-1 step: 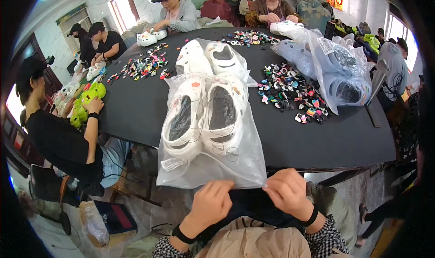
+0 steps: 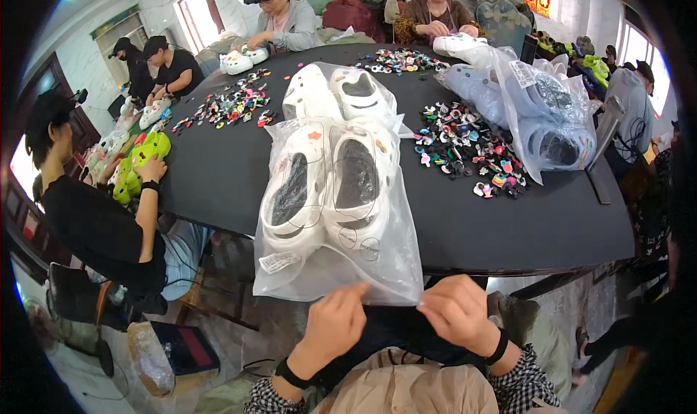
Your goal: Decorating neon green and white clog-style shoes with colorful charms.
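Note:
A pair of white clogs [image 2: 324, 229] lies in a clear plastic bag [image 2: 396, 269] at the near table edge, heels toward me. The bag's near end hangs over that edge. My left hand [image 2: 335, 323] is closed on the bag's near rim, around its middle. With thumb and fingers pinched together, my right hand [image 2: 461, 314] grips the bag's near right corner. Small charms, one of them a red star, sit on the clogs. Just beyond lies another white pair [image 2: 312, 94], also in clear plastic.
Loose colourful charms [image 2: 472, 149] are heaped to the right, with more piles [image 2: 232, 102] farther off. Bagged pale blue clogs [image 2: 555, 149] stand at the right table edge. A person on the left handles green clogs [image 2: 134, 171]; others sit around the black table [image 2: 472, 225].
My left hand has shifted slightly left and my right hand slightly down and left. The bag's near end has shifted a little between them.

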`<state>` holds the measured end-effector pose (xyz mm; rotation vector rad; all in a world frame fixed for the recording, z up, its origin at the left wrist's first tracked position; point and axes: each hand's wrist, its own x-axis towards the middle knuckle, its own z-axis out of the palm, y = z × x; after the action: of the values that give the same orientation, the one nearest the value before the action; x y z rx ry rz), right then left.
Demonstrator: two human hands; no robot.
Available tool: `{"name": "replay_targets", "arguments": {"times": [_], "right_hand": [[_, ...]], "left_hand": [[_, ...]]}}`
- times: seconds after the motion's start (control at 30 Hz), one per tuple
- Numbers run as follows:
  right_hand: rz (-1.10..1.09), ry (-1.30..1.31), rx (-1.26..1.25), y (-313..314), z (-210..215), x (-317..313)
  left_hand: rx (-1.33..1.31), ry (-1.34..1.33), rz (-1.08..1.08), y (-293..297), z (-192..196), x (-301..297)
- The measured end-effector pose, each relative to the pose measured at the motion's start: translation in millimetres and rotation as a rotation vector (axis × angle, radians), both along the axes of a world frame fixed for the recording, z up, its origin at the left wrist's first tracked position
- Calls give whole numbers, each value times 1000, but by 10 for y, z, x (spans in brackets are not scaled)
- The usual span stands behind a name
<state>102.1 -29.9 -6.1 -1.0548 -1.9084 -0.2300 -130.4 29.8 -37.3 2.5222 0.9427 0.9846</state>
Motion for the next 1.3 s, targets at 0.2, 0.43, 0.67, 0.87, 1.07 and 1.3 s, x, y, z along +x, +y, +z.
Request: {"name": "replay_targets", "arguments": {"times": [0.2, 0.43, 0.67, 0.87, 1.07, 1.3], "right_hand": [[134, -17, 93, -91, 40, -197], [269, -284, 68, -214, 80, -197], [369, -482, -26, -166, 37, -347], [390, -444, -171, 153, 618, -170], [70, -290, -134, 1130, 1463, 159], [122, -34, -556, 2126, 1172, 334]], "left_hand": [[-227, -306, 187, 192, 31, 72], [336, -275, 345, 289, 277, 5], [144, -6, 437, 695, 714, -121], [73, 36, 540, 887, 781, -116], [163, 146, 361, 641, 704, -278], [169, 50, 369, 379, 407, -263]]}}
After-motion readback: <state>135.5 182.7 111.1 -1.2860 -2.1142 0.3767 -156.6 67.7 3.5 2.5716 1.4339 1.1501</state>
